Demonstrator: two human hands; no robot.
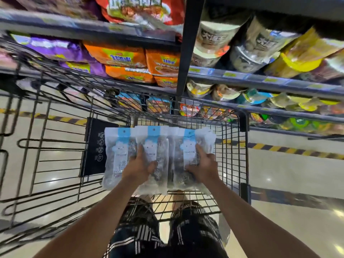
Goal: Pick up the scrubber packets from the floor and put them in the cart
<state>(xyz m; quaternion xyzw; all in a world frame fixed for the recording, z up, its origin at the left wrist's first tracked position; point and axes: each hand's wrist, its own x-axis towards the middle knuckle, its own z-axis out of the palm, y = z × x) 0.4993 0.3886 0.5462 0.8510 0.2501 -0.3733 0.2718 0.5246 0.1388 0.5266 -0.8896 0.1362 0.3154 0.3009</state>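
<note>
Three clear scrubber packets with blue-and-white labels lie side by side over the small rear basket of the black wire cart [242, 146]. The left packet [115, 155] is partly under my left hand [141, 164], which also presses on the middle packet [156, 146]. My right hand [202, 164] grips the right packet [188, 144], thumb and fingers wrapped around its lower half. Whether the packets rest on the wire or hang in my hands I cannot tell.
Shelves [260, 81] of noodle bags and cup noodles run close behind the cart. The cart's large main basket [46, 136] lies to the left. Yellow-black tape [279, 148] crosses the glossy floor. My legs in checked shorts [167, 229] show below the basket.
</note>
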